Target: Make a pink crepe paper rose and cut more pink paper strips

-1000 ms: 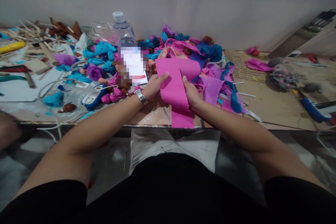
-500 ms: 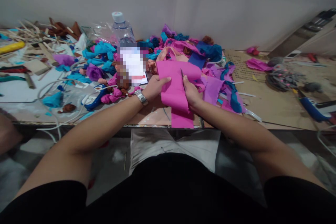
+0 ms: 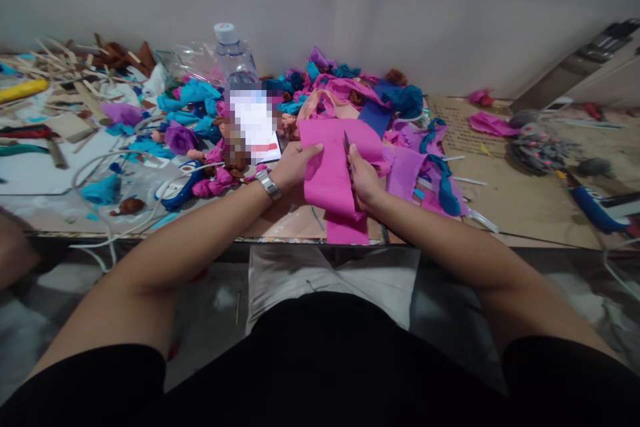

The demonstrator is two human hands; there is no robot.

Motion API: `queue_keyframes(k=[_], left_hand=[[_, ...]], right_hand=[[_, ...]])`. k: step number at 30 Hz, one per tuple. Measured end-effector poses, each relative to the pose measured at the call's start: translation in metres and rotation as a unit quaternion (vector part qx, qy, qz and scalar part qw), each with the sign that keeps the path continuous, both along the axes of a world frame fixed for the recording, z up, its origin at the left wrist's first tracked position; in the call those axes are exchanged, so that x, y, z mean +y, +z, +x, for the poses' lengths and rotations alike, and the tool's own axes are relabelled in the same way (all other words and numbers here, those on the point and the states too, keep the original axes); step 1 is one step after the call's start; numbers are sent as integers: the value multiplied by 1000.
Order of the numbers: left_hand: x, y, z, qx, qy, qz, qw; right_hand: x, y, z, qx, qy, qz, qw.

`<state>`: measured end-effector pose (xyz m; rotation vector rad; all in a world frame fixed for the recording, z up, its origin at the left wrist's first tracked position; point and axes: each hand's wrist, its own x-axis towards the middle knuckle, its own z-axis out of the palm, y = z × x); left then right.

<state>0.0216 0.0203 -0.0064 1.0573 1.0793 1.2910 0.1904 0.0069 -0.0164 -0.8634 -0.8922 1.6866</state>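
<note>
Bright pink crepe paper point(image 3: 327, 173) is stretched between my hands, its lower end hanging down to the table edge. My left hand point(image 3: 300, 163) is closed on the paper's left edge, thumb on top and fingers underneath. On the other side, my right hand point(image 3: 365, 177) is closed around scissors point(image 3: 347, 141). Only their dark pointed tip shows over the paper; the handles are hidden in my palm. Right of the scissors the paper curls over in a loop. Lilac crepe paper point(image 3: 404, 170) lies just beyond my right hand.
Behind my hands are crumpled crepe paper flowers point(image 3: 200, 97) in blue, purple and pink. A lit phone point(image 3: 254, 121) leans near a clear bottle point(image 3: 235, 57). At left lie wooden sticks point(image 3: 75, 60) and a blue-and-white glue gun point(image 3: 180, 187) with its cord. Brown cardboard point(image 3: 500, 193) covers the right side.
Both hands stay on the paper with the same holds. The paper's top edge has dropped slightly and its lower fold has shifted a little.
</note>
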Motion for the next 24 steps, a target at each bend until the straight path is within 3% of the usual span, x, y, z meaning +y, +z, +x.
queue_keyframes(k=[3,11,19,24], left_hand=[[0,-5,-1,63,-10,21,998],[-4,-3,2,83,-31,44,995],[1,-5,-1,18,-22,17,999],[4,-8,-1,13,-1,6,1000]], right_hand=[[-1,4,0,4,-19,-11,1000],[-3,9,1,-24,-2,-3,1000],[-2,5,-1,-17,12,1,1000],[-2,6,-2,-6,16,-34,999]])
